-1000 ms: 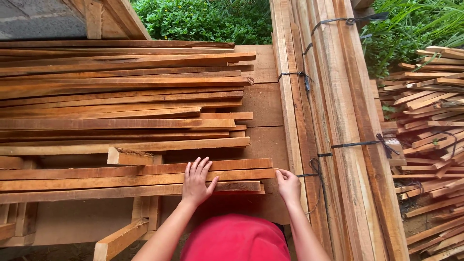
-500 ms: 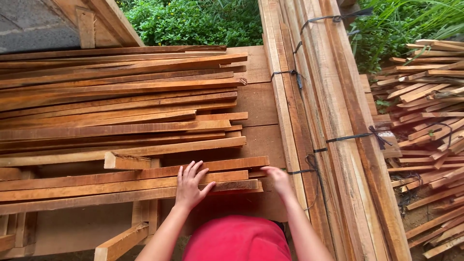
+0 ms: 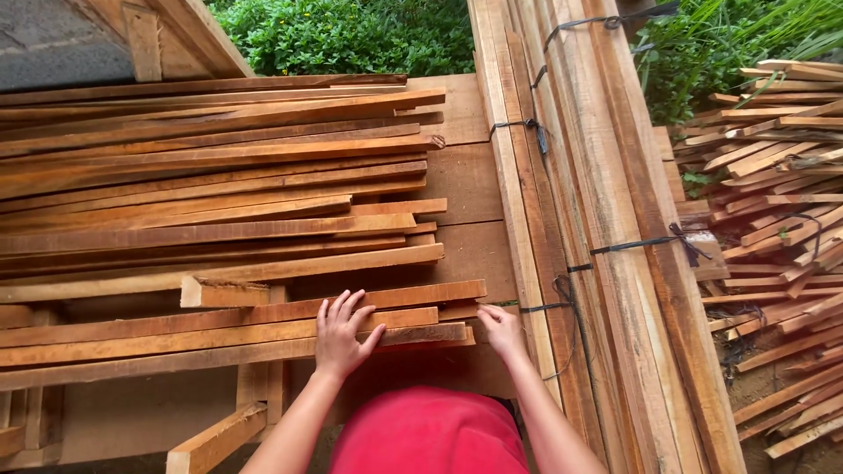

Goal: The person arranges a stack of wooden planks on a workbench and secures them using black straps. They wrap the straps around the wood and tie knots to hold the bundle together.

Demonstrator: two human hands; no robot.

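Observation:
My left hand (image 3: 341,333) lies flat with fingers spread on the nearest long wooden slats (image 3: 176,338), which run left to right across a workbench. My right hand (image 3: 500,331) is pressed against the right ends of those same slats, fingers curled around the end of the lowest one. A larger stack of reddish-brown slats (image 3: 219,175) lies just beyond, further from me. I wear a red top (image 3: 430,434) at the bottom of the view.
Tied bundles of long pale planks (image 3: 597,202) run away from me on the right, bound with dark cord (image 3: 650,241). A heap of short slats (image 3: 773,219) lies far right on the ground. Green bushes (image 3: 351,35) grow behind. A wooden bench frame (image 3: 219,434) shows below left.
The view has shifted slightly. My left hand slid a little to the left along the nearest slats, and my right hand stayed at their ends.

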